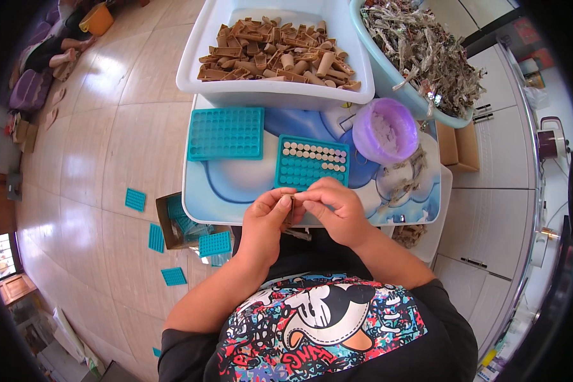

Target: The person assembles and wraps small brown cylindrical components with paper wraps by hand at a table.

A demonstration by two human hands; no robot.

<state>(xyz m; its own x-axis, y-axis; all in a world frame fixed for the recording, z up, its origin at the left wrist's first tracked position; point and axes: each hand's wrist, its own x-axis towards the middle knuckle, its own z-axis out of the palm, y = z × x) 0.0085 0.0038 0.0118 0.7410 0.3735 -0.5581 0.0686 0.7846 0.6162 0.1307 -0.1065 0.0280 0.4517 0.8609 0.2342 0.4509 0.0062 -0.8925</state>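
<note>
At the table's near edge my left hand [267, 219] pinches a thin brown piece [291, 209], its kind hard to tell. Against the top of that piece, the fingers of my right hand [339, 212] are also closed, and the two hands nearly touch. Just beyond them lies a teal tray [280, 162] with rows of round wells. Small pale discs [312, 151] fill its upper two rows and part of the third. A second teal tray [226, 133] lies to its left, with no discs showing in it. A purple bowl [363, 130] with whitish bits inside stands to the right.
Behind the trays is a white tub [194, 63] of brown curved pieces and small cylinders. Beside it sits a light blue basin [375, 60] heaped with grey, stringy scraps. Lower left, an open cardboard box [165, 223] holds teal trays; several more lie on the floor.
</note>
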